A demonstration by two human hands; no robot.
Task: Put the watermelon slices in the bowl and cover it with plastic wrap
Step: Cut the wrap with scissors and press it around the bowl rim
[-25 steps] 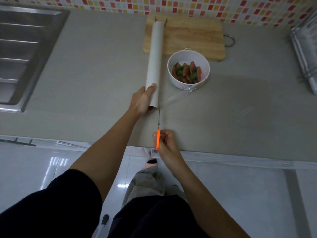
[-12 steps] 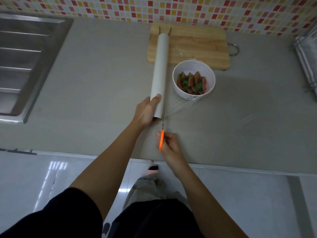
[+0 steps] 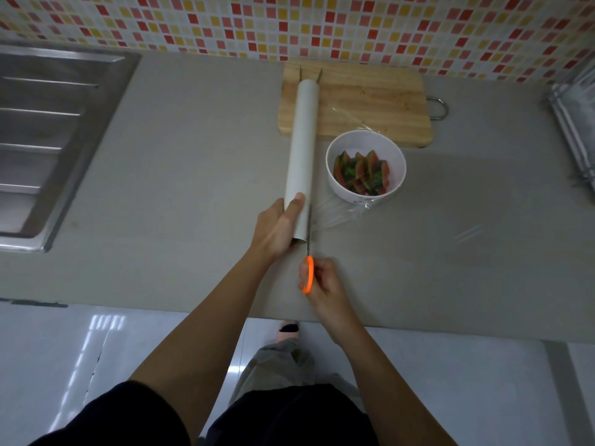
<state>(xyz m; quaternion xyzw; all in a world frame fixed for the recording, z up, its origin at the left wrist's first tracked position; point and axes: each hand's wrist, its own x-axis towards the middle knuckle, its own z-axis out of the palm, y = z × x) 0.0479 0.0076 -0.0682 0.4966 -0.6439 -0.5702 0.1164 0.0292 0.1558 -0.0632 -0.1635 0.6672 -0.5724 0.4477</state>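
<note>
A white bowl [image 3: 335,156] on the grey counter holds several watermelon slices [image 3: 362,173]. A long white roll of plastic wrap [image 3: 302,146] lies left of the bowl, its far end on the wooden cutting board [image 3: 370,104]. Clear film [image 3: 338,214] stretches from the roll over the bowl to the right. My left hand [image 3: 277,226] grips the roll's near end. My right hand [image 3: 317,280] holds orange-handled scissors [image 3: 309,273], whose blades run along the roll's right side into the film.
A steel sink [image 3: 48,140] fills the counter's left side. A metal rack [image 3: 576,123] stands at the far right. A tiled wall rises behind the board. The counter's front edge runs just below my right hand.
My right hand has pushed the scissors forward, so the blades now reach up beside the roll's near end. The left hand keeps its hold on the roll.
</note>
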